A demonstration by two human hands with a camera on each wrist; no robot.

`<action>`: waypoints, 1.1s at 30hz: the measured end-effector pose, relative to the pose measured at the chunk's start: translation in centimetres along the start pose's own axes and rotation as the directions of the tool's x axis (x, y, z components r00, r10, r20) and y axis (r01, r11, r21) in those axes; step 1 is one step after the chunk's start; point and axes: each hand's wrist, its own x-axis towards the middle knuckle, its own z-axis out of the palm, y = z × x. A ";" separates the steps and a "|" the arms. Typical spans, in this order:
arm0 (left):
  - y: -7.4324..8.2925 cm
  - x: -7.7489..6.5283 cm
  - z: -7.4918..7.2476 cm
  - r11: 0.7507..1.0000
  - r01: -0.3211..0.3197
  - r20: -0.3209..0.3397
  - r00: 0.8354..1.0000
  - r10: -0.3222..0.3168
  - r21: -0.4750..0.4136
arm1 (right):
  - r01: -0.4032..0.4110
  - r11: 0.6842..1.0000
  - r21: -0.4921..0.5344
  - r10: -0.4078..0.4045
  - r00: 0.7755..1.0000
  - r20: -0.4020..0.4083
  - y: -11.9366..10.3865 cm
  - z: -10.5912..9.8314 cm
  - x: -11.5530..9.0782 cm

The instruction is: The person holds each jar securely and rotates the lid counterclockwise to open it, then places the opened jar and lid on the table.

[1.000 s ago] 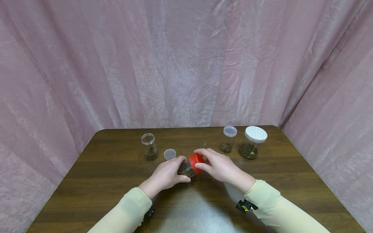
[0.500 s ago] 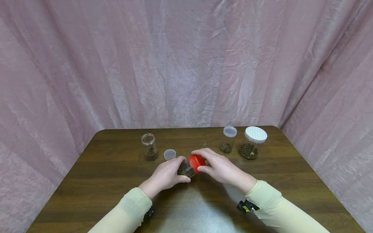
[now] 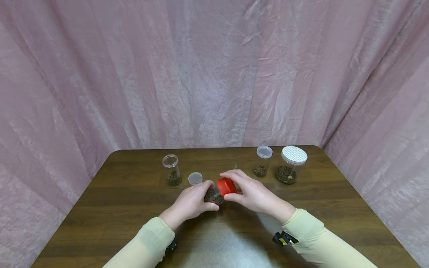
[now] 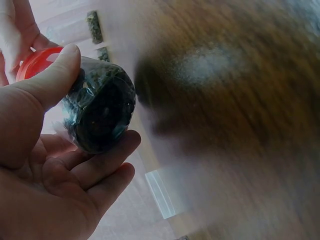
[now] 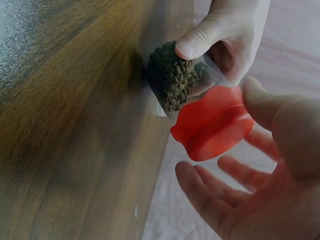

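My left hand grips a clear jar, tilted toward the right, with a red lid on its upper end. Small dark brown pellets partly fill it. Around the lid my right hand curls loosely, thumb on the near side and fingers on the far side. In the right wrist view the thumb touches the lid's rim, and some fingertips stand slightly apart from it. The left wrist view shows the jar's round base between thumb and fingers.
A lidless-looking jar of pellets stands back left, near a small container with a pale lid. Back right stand a narrow jar and a wider one with a patterned white lid. Pink curtains surround the wooden table.
The right thumb and fingers shift around the red lid, the thumb moving to its lower edge and the lid turning slightly. The left hand and jar stay in place.
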 end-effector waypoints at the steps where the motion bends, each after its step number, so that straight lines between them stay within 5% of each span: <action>1: 0.0 0.0 0.0 1.000 0.000 0.001 1.000 0.000 0.000 | -0.032 0.999 -0.003 0.032 0.999 0.000 -0.1 0.0 0.0; 7: 0.2 -0.1 -0.1 1.000 0.009 0.019 1.000 -0.009 -0.003 | -0.194 0.981 -0.028 0.194 0.981 0.006 -0.6 0.0 0.4; 12: 0.2 -0.1 0.0 1.000 0.014 0.022 1.000 -0.014 -0.002 | -0.238 0.970 -0.053 0.239 0.971 0.022 -0.8 0.1 0.5; 33: 0.1 -0.1 0.0 1.000 0.002 -0.002 1.000 -0.002 0.007 | -0.034 0.999 -0.023 0.035 0.999 0.039 -0.1 -0.1 -0.1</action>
